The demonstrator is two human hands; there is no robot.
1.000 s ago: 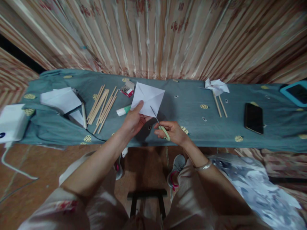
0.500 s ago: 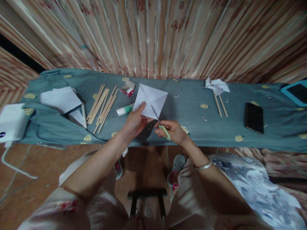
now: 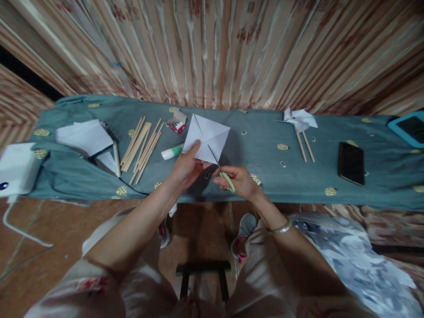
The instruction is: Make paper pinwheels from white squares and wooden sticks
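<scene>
A white square of paper with diagonal creases is gripped at its lower left by my left hand, thumb on top and fingers underneath. My right hand holds scissors with pale green handles. Their blades lie at the paper's near corner, pointing along a crease towards the centre. Just left of the paper a glue stick with a green band lies on the cloth. Behind it stands an opened small red and white box of tiny metallic pieces.
Several wooden sticks lie left of the glue stick, beside a stack of white paper. Paper pinwheels on sticks and a black phone rest on the right. A white device sits at the far left of the cloth-covered table.
The paper has shifted very slightly to the left and away from me, together with my left hand. My right hand and the scissors stay almost in place.
</scene>
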